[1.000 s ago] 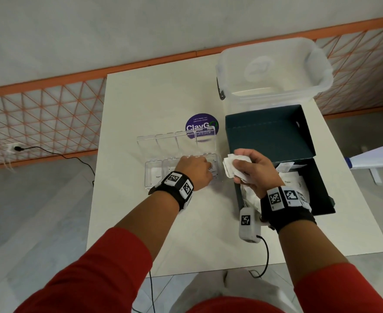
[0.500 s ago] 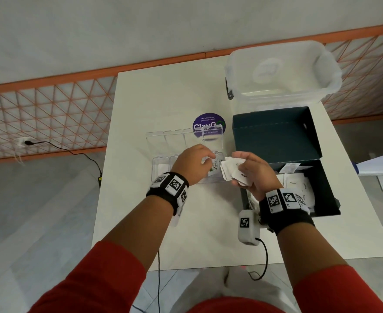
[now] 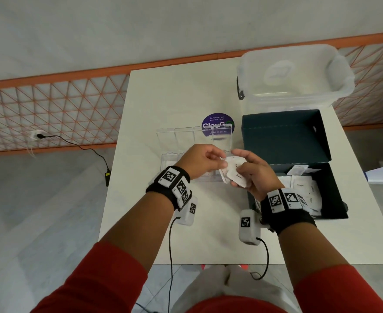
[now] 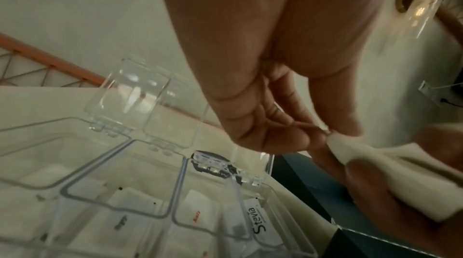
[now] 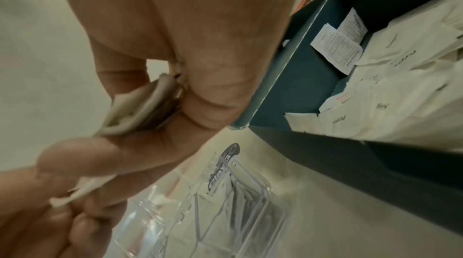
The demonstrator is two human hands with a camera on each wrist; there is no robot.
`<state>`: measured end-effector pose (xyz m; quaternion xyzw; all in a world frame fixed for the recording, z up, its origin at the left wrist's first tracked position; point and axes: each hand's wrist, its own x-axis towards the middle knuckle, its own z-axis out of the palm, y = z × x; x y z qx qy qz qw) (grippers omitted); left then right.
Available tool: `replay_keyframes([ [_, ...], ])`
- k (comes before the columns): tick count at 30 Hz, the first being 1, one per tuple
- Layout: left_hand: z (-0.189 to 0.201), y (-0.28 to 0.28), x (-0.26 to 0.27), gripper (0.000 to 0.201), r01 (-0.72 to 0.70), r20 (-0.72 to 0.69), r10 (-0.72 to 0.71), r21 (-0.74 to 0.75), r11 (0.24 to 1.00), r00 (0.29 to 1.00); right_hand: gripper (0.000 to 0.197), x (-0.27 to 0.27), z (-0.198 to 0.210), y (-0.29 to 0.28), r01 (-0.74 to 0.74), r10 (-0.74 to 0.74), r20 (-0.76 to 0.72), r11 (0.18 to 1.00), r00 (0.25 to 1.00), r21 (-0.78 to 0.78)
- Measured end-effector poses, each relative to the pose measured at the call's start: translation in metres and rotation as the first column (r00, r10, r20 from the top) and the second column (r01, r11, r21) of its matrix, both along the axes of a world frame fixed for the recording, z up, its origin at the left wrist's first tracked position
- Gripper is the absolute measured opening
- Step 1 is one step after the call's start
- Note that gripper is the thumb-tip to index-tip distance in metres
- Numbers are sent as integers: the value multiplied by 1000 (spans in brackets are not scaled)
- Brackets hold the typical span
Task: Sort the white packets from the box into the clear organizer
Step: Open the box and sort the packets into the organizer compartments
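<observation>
My right hand [image 3: 245,171] grips a small fanned stack of white packets [image 3: 237,175] just in front of the clear organizer [image 3: 171,159]; the top one reads "Pepper". My left hand [image 3: 221,163] pinches the edge of one packet [image 4: 371,161] in that stack. In the right wrist view the stack [image 5: 148,102] sits between thumb and fingers. The organizer's lids [image 4: 130,92] stand open, and its compartments hold packets marked Stevia [image 4: 258,220] and Salt [image 4: 196,216]. The dark teal box [image 3: 330,199] at the right holds several more packets [image 3: 303,186].
A large translucent tub [image 3: 294,73] stands behind the box's raised lid [image 3: 283,136]. A purple round sticker [image 3: 216,123] lies behind the organizer. Cables hang off the white table's front edge [image 3: 208,260]. An orange lattice railing [image 3: 50,109] runs at the left.
My left hand has left the organizer's right compartment and come right to the stack, where it now pinches a packet. My right hand has brought the stack leftwards, away from the box.
</observation>
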<state>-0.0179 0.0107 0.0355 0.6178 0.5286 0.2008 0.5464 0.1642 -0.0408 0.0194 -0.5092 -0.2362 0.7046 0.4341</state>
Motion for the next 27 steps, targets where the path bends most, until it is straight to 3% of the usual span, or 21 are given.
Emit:
replay_keyframes([
  [4, 2, 0, -3, 27, -12, 16, 12, -34, 999, 1000, 41, -6, -1, 1, -16, 16, 3, 1000, 1000, 12],
  [9, 9, 0, -10, 26, -123, 63, 130, -104, 987, 989, 38, -9, -1, 6, 45, -45, 10, 999, 999, 10],
  [11, 12, 0, -13, 21, -141, 33, 146, -116, 983, 989, 36, -11, -1, 7, 45, -45, 31, 999, 998, 9],
  [16, 14, 0, -24, 9, -102, -123, 103, 17, 995, 987, 35, -24, 1, 12, -27, 25, 50, 999, 998, 27],
  [20, 15, 6, -41, 11, -248, -122, 252, 49, 967, 960, 35, -29, 0, 15, -36, 35, 71, 999, 997, 19],
  [24, 15, 12, -63, 19, -429, -164, 449, 140, 892, 879, 34, -30, -2, 17, -41, 40, 70, 999, 997, 16],
  [27, 12, 13, -79, 18, -451, -217, 480, 170, 876, 850, 35, -30, -3, 17, -48, 47, 77, 999, 996, 7],
])
